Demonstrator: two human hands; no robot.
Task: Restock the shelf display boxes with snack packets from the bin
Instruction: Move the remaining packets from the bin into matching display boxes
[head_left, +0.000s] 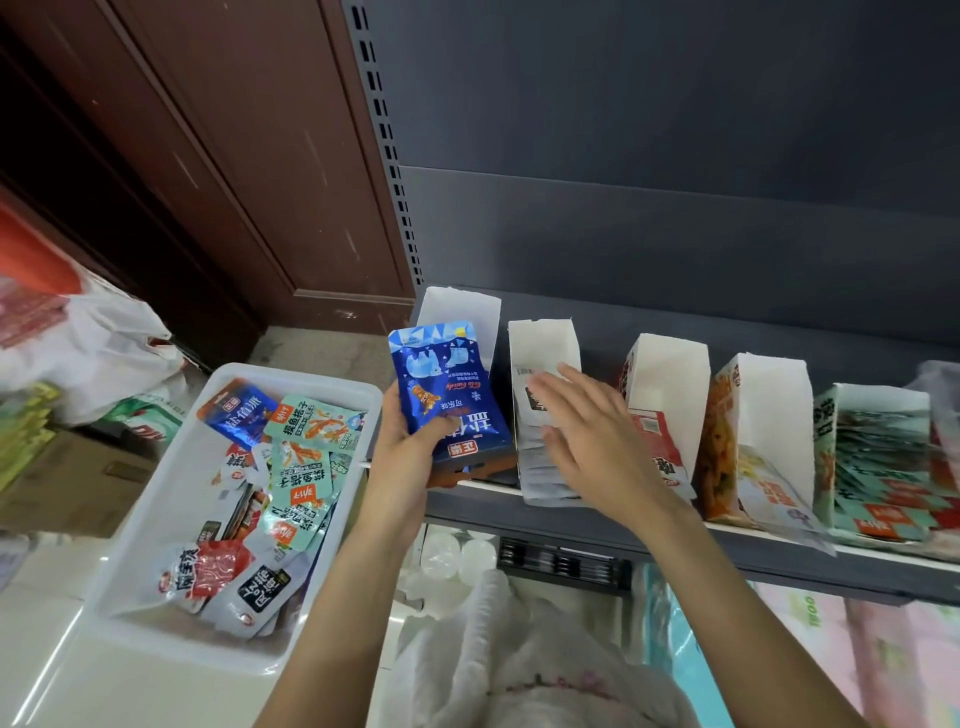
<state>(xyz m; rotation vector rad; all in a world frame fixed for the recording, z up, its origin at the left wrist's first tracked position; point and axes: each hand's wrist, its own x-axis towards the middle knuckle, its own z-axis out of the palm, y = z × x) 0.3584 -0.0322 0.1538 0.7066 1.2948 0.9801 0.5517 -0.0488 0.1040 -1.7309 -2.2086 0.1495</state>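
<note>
My left hand (402, 441) grips a blue snack packet (447, 384) upright at the front of the leftmost display box (460, 306) on the shelf. With its fingers straight, my right hand (592, 431) hovers open over the second display box (543, 343), which holds grey-white packets; I cannot tell if it touches them. Down at the left, the white bin (311, 597) holds several loose packets in teal, blue, red and white. Three more display boxes (670, 374) with packets stand further right on the shelf.
The dark grey shelf (571, 525) has a front lip and a slotted upright at its left. Brown wooden panelling stands behind the bin. Plastic bags and cardboard boxes lie at the far left. Bagged goods and white bottles sit under the shelf.
</note>
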